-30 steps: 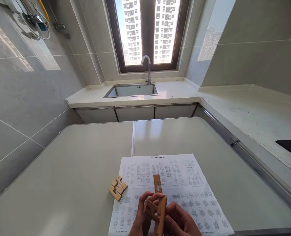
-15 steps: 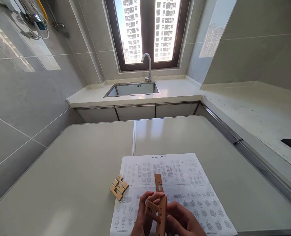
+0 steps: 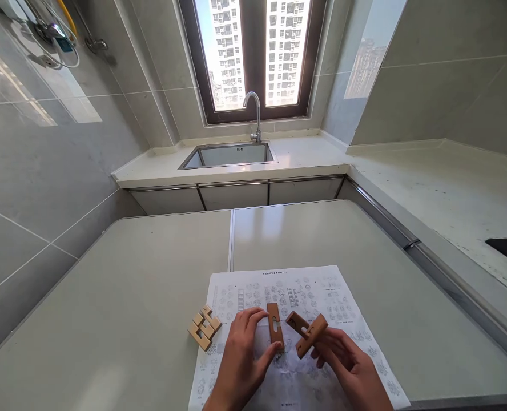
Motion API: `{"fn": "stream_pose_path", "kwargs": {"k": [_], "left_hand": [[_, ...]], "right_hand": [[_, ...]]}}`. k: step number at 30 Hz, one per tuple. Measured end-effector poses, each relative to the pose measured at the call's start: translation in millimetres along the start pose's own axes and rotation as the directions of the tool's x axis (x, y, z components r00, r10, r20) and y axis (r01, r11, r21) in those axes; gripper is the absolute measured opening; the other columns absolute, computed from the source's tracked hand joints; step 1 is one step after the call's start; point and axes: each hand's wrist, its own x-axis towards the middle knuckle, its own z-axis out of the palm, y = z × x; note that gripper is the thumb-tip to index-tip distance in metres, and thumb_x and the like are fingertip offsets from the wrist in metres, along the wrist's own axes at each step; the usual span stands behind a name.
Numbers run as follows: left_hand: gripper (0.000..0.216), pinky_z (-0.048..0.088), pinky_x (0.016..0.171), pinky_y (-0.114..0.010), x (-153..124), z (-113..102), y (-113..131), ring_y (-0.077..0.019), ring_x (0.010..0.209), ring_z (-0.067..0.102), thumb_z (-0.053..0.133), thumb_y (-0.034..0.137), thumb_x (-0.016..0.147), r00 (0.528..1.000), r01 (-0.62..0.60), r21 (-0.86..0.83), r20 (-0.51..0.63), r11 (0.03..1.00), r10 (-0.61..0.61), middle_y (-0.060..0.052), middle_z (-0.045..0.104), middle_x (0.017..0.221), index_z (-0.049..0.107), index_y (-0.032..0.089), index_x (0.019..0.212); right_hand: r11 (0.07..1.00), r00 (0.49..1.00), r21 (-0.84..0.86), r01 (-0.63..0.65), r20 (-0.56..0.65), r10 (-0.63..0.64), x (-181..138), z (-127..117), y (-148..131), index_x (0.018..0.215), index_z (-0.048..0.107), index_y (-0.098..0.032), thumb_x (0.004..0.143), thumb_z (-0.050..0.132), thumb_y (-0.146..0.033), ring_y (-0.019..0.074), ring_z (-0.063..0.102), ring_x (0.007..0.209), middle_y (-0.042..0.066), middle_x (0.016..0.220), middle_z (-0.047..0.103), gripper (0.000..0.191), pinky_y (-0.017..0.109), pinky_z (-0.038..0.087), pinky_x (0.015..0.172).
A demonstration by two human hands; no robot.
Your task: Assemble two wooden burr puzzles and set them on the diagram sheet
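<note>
One pale table [image 3: 151,297] carries one printed sheet [image 3: 343,319] of small diagrams, laid at the table's near edge; off the sheet's left edge sits one light-wood cluster [image 3: 204,327] of interlocked notched blocks. Over the sheet two hands work three darker brown wooden pieces: the left hand [image 3: 240,365] pinches one flat slotted bar [image 3: 274,333] between thumb and fingers, upright above the sheet's middle; the right hand [image 3: 350,368] grasps two crossed notched bars [image 3: 307,334] just right of it.
</note>
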Motion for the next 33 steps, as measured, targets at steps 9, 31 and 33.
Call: {"fn": "stream_pose_path", "kwargs": {"k": [9,31,33], "left_hand": [[0.027,0.047,0.089,-0.049,12.7,31.4,11.0,-0.032,0.099,0.055,0.063,0.04,0.089,0.993,0.114,0.459,-0.03,0.881,-0.112,-0.013,0.061,0.1,0.067,0.014,0.089],[0.051,0.029,0.052,-0.023,-22.6,48.1,54.5,-0.0108,0.052,0.039,0.052,0.068,0.09,0.935,0.341,-0.522,0.272,0.782,-0.227,0.003,0.046,0.058,0.057,0.018,0.077],[0.05,0.028,0.051,-0.023,-23.4,54.2,54.5,-0.0105,0.049,0.039,0.052,0.067,0.09,0.931,0.353,-0.533,0.276,0.769,-0.237,0.004,0.044,0.054,0.054,0.019,0.075]], "right_hand": [[0.991,0.966,-0.066,0.112,-0.227,-0.124,-5.3,18.8,14.6,0.102,0.073,-0.021,0.084,0.07,-0.058,0.0283,0.077,0.085,0.012,0.098,0.079,0.042,0.031,0.064,0.07],[0.979,0.973,-0.179,0.095,-0.193,-0.129,-12.8,29.6,-5.2,0.09,0.073,-0.023,0.08,0.073,-0.06,0.0229,0.074,0.07,0.007,0.084,0.078,0.039,0.024,0.06,0.057],[0.984,0.976,-0.154,0.095,-0.181,-0.122,-13.4,30.1,-6.5,0.089,0.073,-0.023,0.08,0.073,-0.06,0.0222,0.074,0.068,0.006,0.081,0.077,0.039,0.024,0.06,0.058]]}}
